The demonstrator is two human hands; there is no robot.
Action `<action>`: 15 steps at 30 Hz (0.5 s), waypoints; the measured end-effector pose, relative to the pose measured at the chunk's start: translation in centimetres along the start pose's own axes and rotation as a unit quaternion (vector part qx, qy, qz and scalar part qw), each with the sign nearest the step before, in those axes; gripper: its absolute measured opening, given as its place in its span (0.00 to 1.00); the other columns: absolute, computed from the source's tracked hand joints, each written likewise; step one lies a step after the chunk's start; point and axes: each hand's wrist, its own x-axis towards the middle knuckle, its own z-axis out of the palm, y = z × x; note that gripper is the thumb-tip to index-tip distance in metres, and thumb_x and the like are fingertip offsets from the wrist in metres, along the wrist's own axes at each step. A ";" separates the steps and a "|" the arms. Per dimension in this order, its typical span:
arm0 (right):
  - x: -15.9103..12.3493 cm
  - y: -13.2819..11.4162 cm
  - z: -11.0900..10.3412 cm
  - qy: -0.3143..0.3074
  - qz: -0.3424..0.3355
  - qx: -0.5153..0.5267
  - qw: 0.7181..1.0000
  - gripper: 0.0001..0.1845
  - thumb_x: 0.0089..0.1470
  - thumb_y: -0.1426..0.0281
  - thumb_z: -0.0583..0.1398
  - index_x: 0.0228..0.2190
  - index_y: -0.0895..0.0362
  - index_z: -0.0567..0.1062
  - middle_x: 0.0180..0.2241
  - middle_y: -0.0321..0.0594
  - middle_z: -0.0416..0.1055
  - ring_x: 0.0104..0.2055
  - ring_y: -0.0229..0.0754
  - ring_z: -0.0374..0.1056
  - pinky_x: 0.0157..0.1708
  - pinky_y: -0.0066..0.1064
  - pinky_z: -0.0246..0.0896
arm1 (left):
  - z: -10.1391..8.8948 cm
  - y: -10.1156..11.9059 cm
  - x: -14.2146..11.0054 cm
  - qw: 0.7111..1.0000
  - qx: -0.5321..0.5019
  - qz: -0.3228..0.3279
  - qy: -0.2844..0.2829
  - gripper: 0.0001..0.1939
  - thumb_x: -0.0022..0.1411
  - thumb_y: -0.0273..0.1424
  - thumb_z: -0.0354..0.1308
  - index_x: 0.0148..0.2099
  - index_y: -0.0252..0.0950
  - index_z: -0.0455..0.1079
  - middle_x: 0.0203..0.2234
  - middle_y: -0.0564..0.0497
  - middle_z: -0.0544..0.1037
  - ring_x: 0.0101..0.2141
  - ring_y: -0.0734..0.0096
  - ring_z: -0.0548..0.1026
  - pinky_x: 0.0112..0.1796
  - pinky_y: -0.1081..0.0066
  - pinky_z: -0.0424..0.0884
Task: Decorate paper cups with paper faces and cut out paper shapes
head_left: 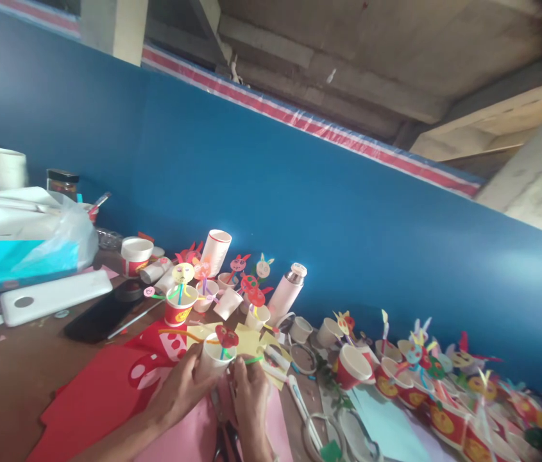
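Note:
My left hand (185, 384) is wrapped round a white paper cup (211, 362), held upright over the table. A red paper face (227, 336) rises from the cup on a blue stem. To the left, an orange straw (181, 332) sticks out from the cup like an arm. My right hand (250, 391) is closed at the cup's right side, its fingertips on a green straw (253, 360); exactly where they grip is partly hidden. Beneath my hands lie scissors (222, 439) with dark handles, on pink paper (181, 430).
Red paper (92, 391) with cut-outs lies left, near a black phone (100, 316) and white power bank (56, 298). Finished cup puppets (179, 311) and a pink thermos (287, 294) stand behind. Tape rolls (323, 436) and more cups (448, 420) fill the right.

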 end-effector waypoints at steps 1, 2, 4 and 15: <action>0.0 0.3 0.0 -0.005 -0.005 0.016 1.000 0.14 0.55 0.61 0.54 0.27 0.56 0.73 0.22 0.36 0.72 0.25 0.39 0.66 0.26 0.27 0.60 | -0.2 -0.1 0.0 1.000 -0.001 0.000 -0.018 0.25 0.48 0.42 0.60 0.49 0.41 0.66 0.41 0.50 0.77 0.41 0.56 0.75 0.41 0.68 0.71; 0.1 0.6 0.0 -0.011 -0.004 0.031 0.999 0.14 0.55 0.60 0.54 0.29 0.56 0.73 0.24 0.37 0.73 0.26 0.40 0.67 0.27 0.27 0.60 | -0.4 -0.2 0.1 1.000 -0.002 -0.001 -0.030 0.26 0.49 0.42 0.60 0.50 0.41 0.65 0.43 0.50 0.76 0.42 0.57 0.74 0.42 0.68 0.70; 0.1 1.1 0.2 -0.018 0.008 0.055 0.998 0.15 0.56 0.58 0.54 0.32 0.56 0.72 0.26 0.38 0.74 0.28 0.41 0.68 0.28 0.28 0.62 | -0.7 -0.5 0.1 0.999 -0.006 -0.003 -0.032 0.27 0.50 0.42 0.59 0.53 0.40 0.63 0.45 0.49 0.76 0.43 0.57 0.74 0.43 0.67 0.70; 0.2 -0.7 -0.4 0.012 -0.008 -0.028 1.000 0.12 0.53 0.63 0.54 0.23 0.54 0.70 0.20 0.35 0.70 0.24 0.40 0.65 0.25 0.28 0.58 | 0.9 -2.2 0.2 0.999 0.005 0.020 0.044 0.28 0.46 0.41 0.60 0.50 0.39 0.66 0.42 0.46 0.77 0.43 0.51 0.73 0.43 0.64 0.69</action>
